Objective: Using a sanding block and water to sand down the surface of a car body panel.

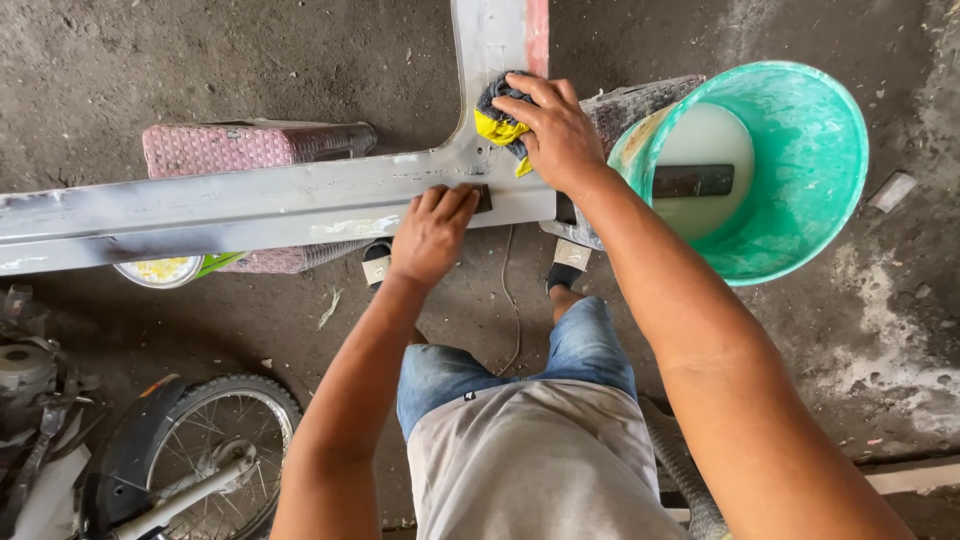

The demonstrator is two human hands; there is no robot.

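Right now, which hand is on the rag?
The right hand: it presses the dark-and-yellow rag onto the grey metal panel. The left hand instead holds a small dark block at the panel's edge.

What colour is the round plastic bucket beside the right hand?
The round plastic bucket is green-turquoise, holding milky whitish liquid; the head view shows it.

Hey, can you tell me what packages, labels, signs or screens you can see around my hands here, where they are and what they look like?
No signs or screens in view.
Round container: under the grey metal panel, left of the left hand; white rim, yellow contents, green side.
Small tags on the sandal straps: below the panel, pale squares, print too small to tell.
The right hand presses a dark and yellow cloth on the panel.
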